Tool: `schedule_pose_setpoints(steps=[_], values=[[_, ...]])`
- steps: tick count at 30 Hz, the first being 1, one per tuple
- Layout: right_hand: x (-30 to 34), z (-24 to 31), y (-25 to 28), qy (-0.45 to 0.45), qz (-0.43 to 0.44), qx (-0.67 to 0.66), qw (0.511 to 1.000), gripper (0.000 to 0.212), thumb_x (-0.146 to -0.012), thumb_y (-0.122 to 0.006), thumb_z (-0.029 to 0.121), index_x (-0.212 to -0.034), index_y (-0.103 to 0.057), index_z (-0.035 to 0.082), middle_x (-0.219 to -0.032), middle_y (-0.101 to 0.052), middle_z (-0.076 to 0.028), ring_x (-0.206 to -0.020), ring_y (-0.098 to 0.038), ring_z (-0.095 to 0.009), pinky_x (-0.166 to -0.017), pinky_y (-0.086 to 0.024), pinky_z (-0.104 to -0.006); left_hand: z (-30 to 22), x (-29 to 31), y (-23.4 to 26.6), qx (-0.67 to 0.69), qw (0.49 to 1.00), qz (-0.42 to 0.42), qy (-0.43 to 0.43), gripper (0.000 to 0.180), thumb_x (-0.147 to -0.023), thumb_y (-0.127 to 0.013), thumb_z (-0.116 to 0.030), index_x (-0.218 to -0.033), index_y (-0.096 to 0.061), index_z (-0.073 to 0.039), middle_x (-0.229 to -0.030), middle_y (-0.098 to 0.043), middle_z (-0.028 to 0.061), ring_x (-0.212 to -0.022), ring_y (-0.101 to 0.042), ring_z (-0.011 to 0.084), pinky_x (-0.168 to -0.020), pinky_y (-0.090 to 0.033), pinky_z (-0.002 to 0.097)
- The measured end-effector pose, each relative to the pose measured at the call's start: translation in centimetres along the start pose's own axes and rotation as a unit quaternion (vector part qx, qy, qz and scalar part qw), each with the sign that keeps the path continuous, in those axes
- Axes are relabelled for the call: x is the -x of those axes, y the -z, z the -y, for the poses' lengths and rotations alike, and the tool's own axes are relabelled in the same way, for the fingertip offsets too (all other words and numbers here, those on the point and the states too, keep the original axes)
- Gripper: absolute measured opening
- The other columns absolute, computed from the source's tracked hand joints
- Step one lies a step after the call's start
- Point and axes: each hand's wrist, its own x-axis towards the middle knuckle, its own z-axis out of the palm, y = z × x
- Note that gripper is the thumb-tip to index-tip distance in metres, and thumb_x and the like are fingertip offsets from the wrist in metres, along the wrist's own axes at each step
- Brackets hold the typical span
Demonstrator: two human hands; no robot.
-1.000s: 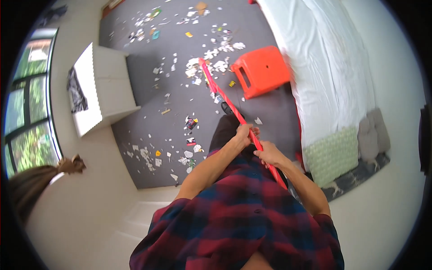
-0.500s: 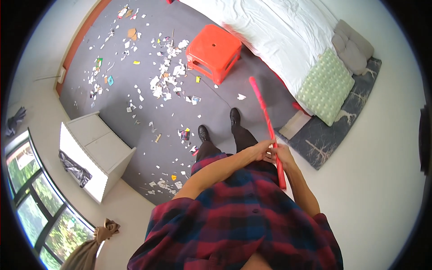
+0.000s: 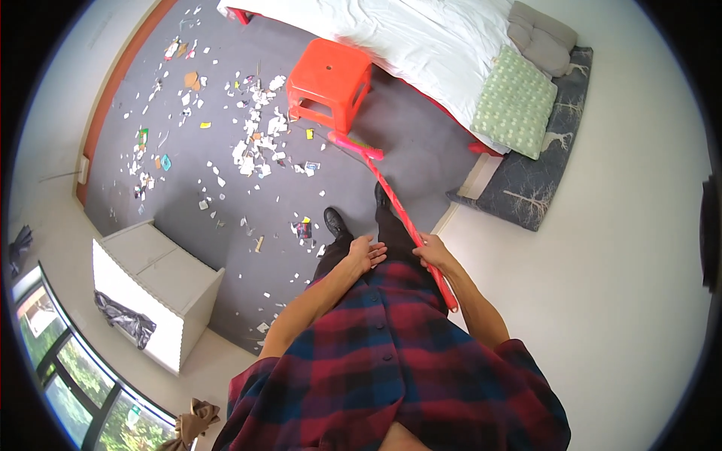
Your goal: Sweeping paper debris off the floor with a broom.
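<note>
Gripping the shaft of a long, slim, glossy red broom (image 3: 401,208), the person's right hand (image 3: 431,252) has its fingers wrapped round it in front of the red-and-blue plaid shirt (image 3: 376,338). The left hand (image 3: 367,254) is off the shaft, palm turned up, fingers loosely parted, holding nothing. The broom slants from beside the right hip, past the black, shiny shoes (image 3: 336,221), to the floor ahead. Its shaft shows a spiral, wrapped look; its narrow, pinkish-red head lies crosswise, with a darker greenish strip along one edge, probably bristles. Whether these touch the floor cannot be told.

The head lies just beside the nearest leg of the squarish orange-red plastic stool (image 3: 329,71). Left of the stool, small white paper scraps (image 3: 256,146) lie thickest, in a loose patch rather than a tight pile, so the work looks only partly done. Much seems left: pieces are strewn by the white, scallop-edged cabinet (image 3: 162,259) and, farthest off, toward the reddish-brown skirting strip (image 3: 96,128).
</note>
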Motion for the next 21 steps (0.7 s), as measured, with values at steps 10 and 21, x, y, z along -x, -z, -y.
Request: schedule_pose_setpoints(steps=[10,21], values=[[-5.9,-4.2,8.7,-0.010,-0.216,0.065,0.974,0.018,-0.070,-0.053,0.005,-0.084,-0.057,-0.006,-0.059,-0.057,-0.014,-0.049,-0.060,-0.021,-0.043,-0.047,-0.0349,1.2,1.3,1.1,-0.025,0.999,0.026,-0.035,0.034,-0.088,-0.046,-0.017,-0.117,-0.039,0.000,-0.106,-0.055,0.0176,-0.092,-0.058,0.0308,-0.079,-0.049,0.0460],[1.6,-6.1,0.6,0.024,0.027,0.061,0.997,0.043,-0.071,-0.060,0.002,-0.113,-0.054,0.001,-0.061,-0.058,-0.008,-0.044,-0.057,-0.017,-0.040,-0.045,-0.0320,3.4,-0.4,-0.3,-0.043,0.998,0.001,-0.045,0.032,-0.088,-0.047,-0.018,-0.116,-0.041,-0.002,-0.105,-0.056,0.0164,-0.092,-0.058,0.0294,-0.074,-0.050,0.0435]])
